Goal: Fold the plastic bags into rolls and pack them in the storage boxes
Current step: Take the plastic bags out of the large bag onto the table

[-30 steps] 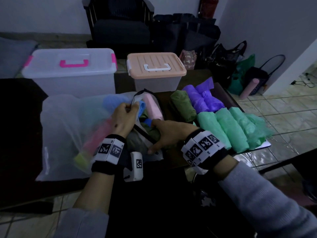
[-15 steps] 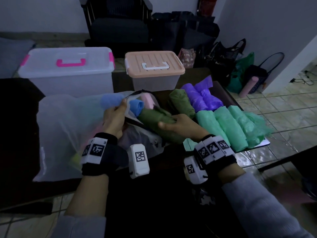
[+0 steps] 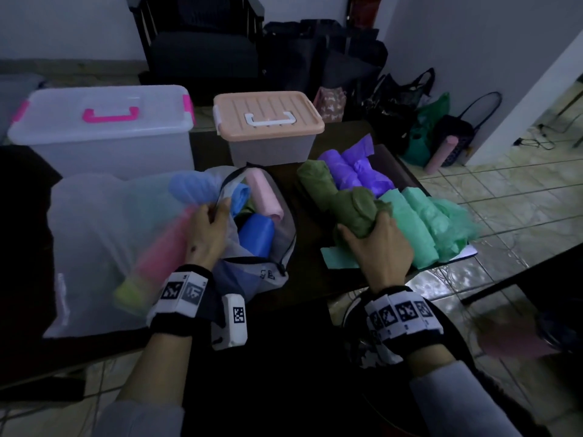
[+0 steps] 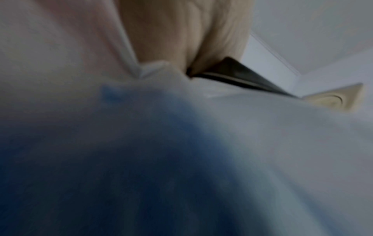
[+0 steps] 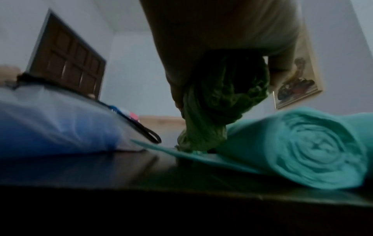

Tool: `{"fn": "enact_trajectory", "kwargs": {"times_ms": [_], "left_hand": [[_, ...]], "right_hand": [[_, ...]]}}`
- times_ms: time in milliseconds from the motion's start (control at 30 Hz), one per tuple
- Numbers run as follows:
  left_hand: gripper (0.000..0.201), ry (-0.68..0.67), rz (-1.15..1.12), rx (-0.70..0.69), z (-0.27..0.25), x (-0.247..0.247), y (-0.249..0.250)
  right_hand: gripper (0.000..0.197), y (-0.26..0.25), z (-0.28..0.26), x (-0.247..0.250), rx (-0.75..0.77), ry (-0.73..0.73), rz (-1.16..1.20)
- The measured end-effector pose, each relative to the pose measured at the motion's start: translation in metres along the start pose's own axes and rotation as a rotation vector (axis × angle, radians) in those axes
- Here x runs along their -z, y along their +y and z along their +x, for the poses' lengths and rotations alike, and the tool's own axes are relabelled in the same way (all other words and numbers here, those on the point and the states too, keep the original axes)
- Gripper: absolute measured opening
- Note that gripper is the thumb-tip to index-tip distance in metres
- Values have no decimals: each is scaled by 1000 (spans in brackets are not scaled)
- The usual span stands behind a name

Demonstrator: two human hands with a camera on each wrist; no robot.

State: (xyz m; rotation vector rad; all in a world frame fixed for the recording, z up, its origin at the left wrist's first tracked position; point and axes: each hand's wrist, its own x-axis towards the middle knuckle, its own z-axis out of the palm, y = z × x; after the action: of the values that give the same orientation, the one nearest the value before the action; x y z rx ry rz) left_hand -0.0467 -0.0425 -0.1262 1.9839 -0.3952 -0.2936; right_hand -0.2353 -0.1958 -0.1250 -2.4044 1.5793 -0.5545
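Note:
My left hand (image 3: 217, 212) pinches the black zip rim of a mesh pouch (image 3: 284, 247) and holds its mouth up; in the left wrist view the fingers (image 4: 181, 39) pinch that rim and some white plastic. Inside the pouch lie a blue roll (image 3: 256, 233), a pink roll (image 3: 265, 197) and a light-blue roll (image 3: 241, 197). My right hand (image 3: 369, 230) grips an olive-green roll (image 3: 359, 209), its lower end touching a flat teal sheet beside the teal rolls (image 3: 419, 222). The right wrist view shows the olive-green roll (image 5: 226, 95) in my fist next to a teal roll (image 5: 315, 148).
Two lidded storage boxes stand at the back: a clear one with pink handle (image 3: 104, 130) and one with a peach lid (image 3: 268, 121). A big clear plastic bag (image 3: 94, 222) with rolls lies left. Purple rolls (image 3: 356, 171) and another olive roll (image 3: 315, 181) lie right. The table's front edge (image 3: 315, 294) is near.
My right hand drew the olive-green roll out of the pouch and carried it right, to the teal rolls. My left hand kept hold of the pouch rim.

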Motion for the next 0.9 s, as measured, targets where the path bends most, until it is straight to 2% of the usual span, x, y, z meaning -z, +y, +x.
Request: {"fn": "enact_trajectory", "kwargs": {"times_ms": [133,267,400,533,633,767,900], "left_hand": [[41,-35,-58,35,12,5,-4],[46,97,-30,4,30,21,6],[46,123,88,-35,47,36,7],[48,97,111,17,49,36,-7],[44,110,121,16,47,35,-8],[43,122,157,-24,39,29,-8],[45,126,155,-29,33,26,-10]], "right_hand": [[74,5,-4,-14,30,-62,-144],[65,1,-1,-24,70,-83,-252],[69,-1,4,-30,105,46,-288],[76,-1,6,-34,51,21,-265],[70,-6,0,-33,73,156,-180],[69,-8,0,-38,196,-23,-201],[71,-3,4,-44,165,-196,-235]]}}
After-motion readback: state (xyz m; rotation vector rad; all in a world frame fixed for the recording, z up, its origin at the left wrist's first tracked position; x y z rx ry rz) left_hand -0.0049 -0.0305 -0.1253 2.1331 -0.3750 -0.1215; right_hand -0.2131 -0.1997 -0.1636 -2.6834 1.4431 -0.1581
